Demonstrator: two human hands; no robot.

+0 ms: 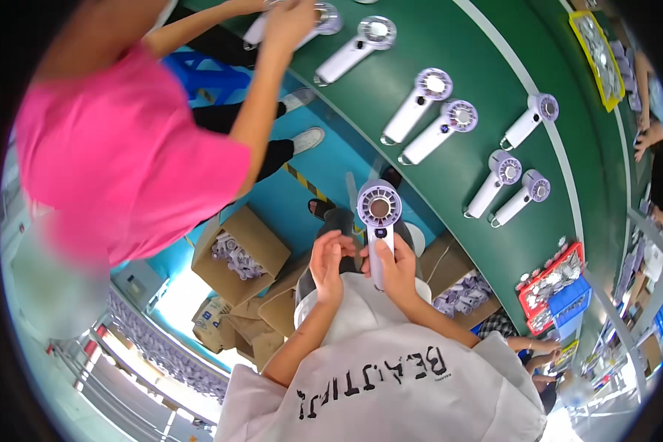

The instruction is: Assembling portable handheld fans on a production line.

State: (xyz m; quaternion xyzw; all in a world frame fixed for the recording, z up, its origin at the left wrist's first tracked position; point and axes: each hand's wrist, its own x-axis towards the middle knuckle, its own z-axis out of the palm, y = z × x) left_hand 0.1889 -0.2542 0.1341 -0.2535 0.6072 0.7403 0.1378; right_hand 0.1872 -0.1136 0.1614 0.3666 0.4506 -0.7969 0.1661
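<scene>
A handheld fan [379, 230] with a lilac round head and a white handle stands upright in front of my body. My right hand [395, 271] is wrapped round its handle. A brown disc shows at the centre of its grille, and a small dark panel lies just below the head. My left hand [329, 267] is just left of the handle, fingers apart and curved, with nothing in it. On the green table beyond lie more fans, the closest being one lilac fan [487, 193] and a smaller-looking one beside it [516, 202].
A green work table [486, 74] curves along the right. It carries a red tray [545, 291] of parts, a blue bin [571, 300] and a yellow tray [600, 62]. A person in a pink shirt [140, 155] works at left. Cardboard boxes [269, 243] with lilac parts stand on the floor.
</scene>
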